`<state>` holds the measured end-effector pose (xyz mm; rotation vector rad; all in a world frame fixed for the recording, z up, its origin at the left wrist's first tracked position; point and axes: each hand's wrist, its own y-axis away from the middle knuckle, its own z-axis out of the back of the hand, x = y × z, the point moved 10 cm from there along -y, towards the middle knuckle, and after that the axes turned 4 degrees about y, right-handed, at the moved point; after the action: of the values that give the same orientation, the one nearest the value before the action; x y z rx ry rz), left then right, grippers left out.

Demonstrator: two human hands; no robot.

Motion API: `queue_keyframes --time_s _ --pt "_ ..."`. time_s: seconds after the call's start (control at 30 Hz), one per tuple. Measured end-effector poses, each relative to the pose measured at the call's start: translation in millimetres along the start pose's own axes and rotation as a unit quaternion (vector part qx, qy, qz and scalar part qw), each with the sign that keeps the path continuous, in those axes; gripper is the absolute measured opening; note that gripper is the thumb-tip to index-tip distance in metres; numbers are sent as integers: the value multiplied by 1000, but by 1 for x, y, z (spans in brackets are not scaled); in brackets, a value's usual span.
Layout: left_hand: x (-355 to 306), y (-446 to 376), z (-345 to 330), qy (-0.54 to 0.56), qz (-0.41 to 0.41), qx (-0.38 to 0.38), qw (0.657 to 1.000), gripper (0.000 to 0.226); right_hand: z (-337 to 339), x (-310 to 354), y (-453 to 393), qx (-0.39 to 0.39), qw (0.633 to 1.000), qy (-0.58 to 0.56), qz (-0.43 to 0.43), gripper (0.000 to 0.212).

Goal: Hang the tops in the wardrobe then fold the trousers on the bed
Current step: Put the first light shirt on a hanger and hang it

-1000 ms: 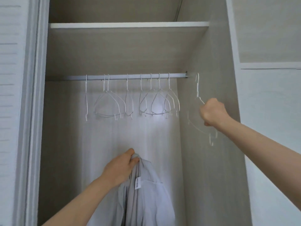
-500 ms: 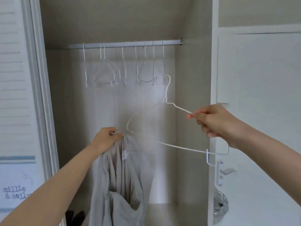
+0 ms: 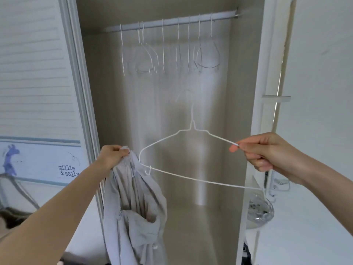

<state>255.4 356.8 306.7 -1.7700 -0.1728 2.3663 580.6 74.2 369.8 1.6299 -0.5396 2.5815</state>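
The left hand [image 3: 112, 156] bunches a grey top [image 3: 133, 203] at its upper edge; the fabric hangs below that grip. The right hand [image 3: 267, 152] pinches a white wire hanger [image 3: 191, 148], which extends leftward from that grip, its far end touching the top.

Two bare hands are seen: the left hand [image 3: 112, 156] and the right hand [image 3: 267, 152]. One thin white wire hanger [image 3: 193, 159] is held off the rail. One pale grey fabric top [image 3: 133, 207] is counted, hanging in folds. One silver metal rail [image 3: 172, 22] is seen across the beige wardrobe [image 3: 235, 111], of which one is counted. About eight white wire hangers on the rail [image 3: 164, 46] can be made out by their hooks; the exact number cannot be told, as the wires overlap. One white slatted sliding door [image 3: 32, 64] is counted at the left, bearing one sticker with a blue giraffe [image 3: 10, 159].
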Motion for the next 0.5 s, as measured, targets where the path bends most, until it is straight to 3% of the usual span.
queue_keyframes --time_s 0.2,0.4,0.5 --pt "-3 -4 12 -149 -51 27 987 25 -12 -6 -4 8 1000 17 2 24" --pt "-32 16 -3 -151 -123 77 978 28 -69 -10 -21 10 1000 12 -4 21" --pt "-54 31 -16 -129 -176 98 971 30 -104 -8 -27 8 996 75 40 19"
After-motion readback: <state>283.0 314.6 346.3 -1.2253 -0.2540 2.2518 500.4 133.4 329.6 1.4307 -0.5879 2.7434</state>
